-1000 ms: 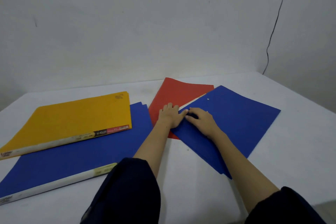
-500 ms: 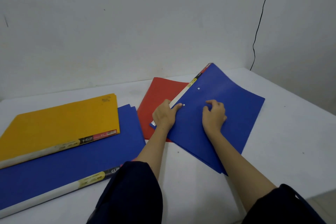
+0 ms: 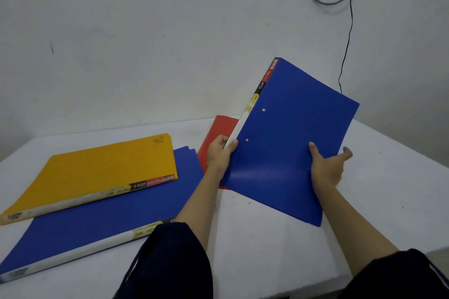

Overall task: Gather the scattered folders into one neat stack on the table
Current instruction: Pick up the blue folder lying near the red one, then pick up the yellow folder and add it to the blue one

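A blue folder (image 3: 284, 133) is held tilted above the white table (image 3: 379, 192), its white spine facing left. My left hand (image 3: 220, 153) grips the spine edge near its lower end. My right hand (image 3: 326, 167) grips the folder's right edge, thumb on top. Under the raised folder a red folder (image 3: 213, 138) lies flat, mostly hidden. At the left a yellow folder (image 3: 97, 172) rests on top of a second, larger blue folder (image 3: 109, 218) that lies flat on the table.
A white wall (image 3: 170, 43) stands close behind the table. A black cable (image 3: 347, 39) hangs down the wall at the right, with a grey loop above it. The table's front edge runs near my dark sleeves (image 3: 170, 264).
Both hands have lifted the right blue folder off the table and tilted it up, uncovering part of the red folder. My right hand moved from the folder's face to its right edge.
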